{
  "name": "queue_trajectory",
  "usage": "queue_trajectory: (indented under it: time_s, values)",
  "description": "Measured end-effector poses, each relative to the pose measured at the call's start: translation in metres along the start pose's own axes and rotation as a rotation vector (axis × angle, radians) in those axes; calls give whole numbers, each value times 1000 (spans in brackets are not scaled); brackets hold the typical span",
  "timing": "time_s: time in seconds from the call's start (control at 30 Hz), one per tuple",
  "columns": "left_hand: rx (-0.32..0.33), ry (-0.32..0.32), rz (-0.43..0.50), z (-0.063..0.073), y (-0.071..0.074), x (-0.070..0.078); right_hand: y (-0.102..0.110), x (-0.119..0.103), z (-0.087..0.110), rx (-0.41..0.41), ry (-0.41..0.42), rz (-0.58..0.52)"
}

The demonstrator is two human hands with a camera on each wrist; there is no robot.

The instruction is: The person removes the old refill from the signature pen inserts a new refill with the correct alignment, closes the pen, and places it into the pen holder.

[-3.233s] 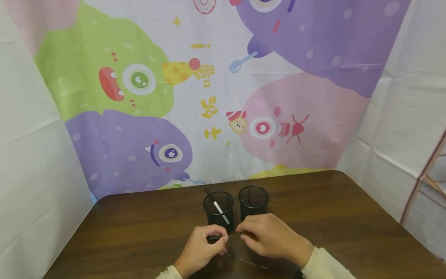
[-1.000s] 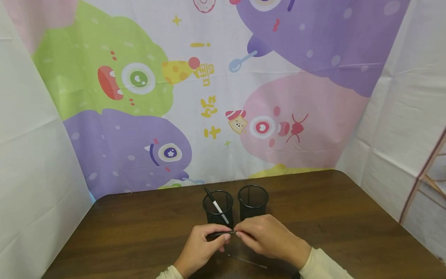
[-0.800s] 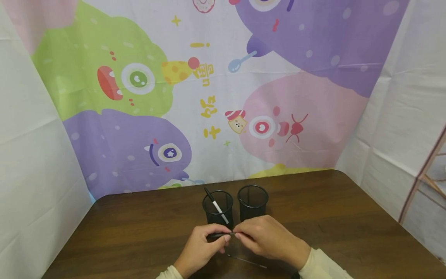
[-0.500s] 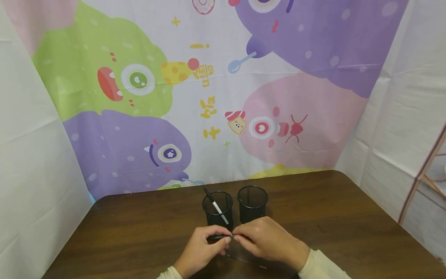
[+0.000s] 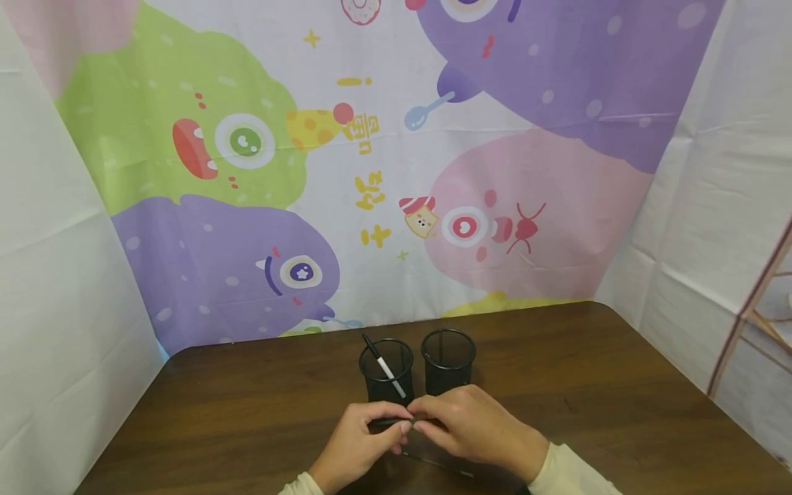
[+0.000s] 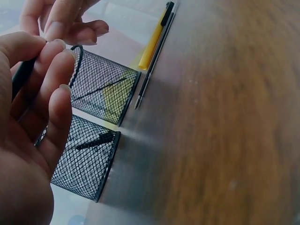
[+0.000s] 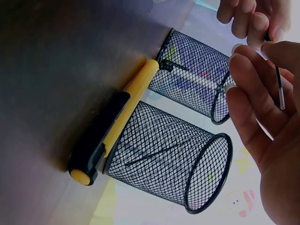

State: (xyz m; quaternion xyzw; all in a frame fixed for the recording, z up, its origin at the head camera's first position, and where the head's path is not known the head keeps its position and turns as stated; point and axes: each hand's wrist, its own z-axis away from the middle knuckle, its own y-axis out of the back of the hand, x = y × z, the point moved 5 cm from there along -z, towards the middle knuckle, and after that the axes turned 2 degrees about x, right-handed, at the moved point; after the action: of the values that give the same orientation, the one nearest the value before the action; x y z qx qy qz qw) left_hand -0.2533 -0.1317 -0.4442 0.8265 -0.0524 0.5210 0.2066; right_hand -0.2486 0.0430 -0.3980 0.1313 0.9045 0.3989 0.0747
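My left hand grips a slim black pen barrel, its end at the fingertips. The right hand meets it there, finger and thumb pinching a thin pen refill whose pale end runs back under the palm in the right wrist view. Fingertips hide the spot where refill and barrel come together. On the table below the hands lies another refill, its metal tip visible in the left wrist view. Close by it is a yellow-and-black tool that looks like a box cutter.
Two black mesh pen cups stand side by side just beyond the hands. The left cup holds a white marker with a black end; the right cup is beside it. A patterned cloth hangs behind the brown table.
From 3.2 seconds ago, my right hand has come left, so its fingertips now meet the left hand's at the barrel. Over the last second both hands have dipped very slightly; the loose refill stays put.
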Motion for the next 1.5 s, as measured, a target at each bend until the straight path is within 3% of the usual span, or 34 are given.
queue_trajectory:
  time_s: [0.37, 0.6, 0.83, 1.1, 1.5]
  values:
    - [-17, -12, -5, -1, 0, 3, -1, 1, 0, -25, -42, -11]
    - [36, -18, 3, -2, 2, 4, 5, 8, 3, -2, -78, -41]
    - [82, 22, 28, -1, 6, 3, 7, 12, 3, 21, -87, -33]
    - [78, 41, 34, 0, 6, 1, 4, 10, 3, 35, -64, -13]
    - [67, 21, 28, 1, 4, 4, 1, 6, 2, 25, -24, -9]
